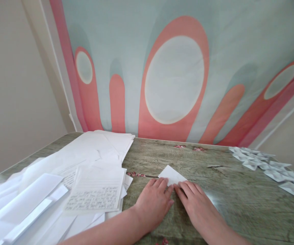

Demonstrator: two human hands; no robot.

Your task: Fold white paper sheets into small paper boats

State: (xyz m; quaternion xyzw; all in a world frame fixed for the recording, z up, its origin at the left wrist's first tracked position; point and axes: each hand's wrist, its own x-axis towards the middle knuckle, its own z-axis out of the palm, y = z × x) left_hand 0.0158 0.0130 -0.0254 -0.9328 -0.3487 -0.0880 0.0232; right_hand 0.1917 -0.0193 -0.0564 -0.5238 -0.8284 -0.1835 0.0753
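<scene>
A small white folded paper [171, 175] lies on the wooden tabletop, one corner pointing away from me. My left hand [154, 202] holds its lower left side, with fingers bent over the edge and thumb tucked close. From the other side, my right hand [196, 202] presses the lower right edge under its fingertips, so both hands grip the paper against the table. The two index fingertips nearly meet at the near edge. My fingers hide the near part of the paper.
Left of my hands lies a wide pile of white paper sheets [95, 143], with a handwritten sheet [94, 194] on top and folded strips [30, 195] beside it. Several small folded paper pieces [272, 166] line the table's right side. A patterned wall panel [223, 41] stands behind the table [147, 153].
</scene>
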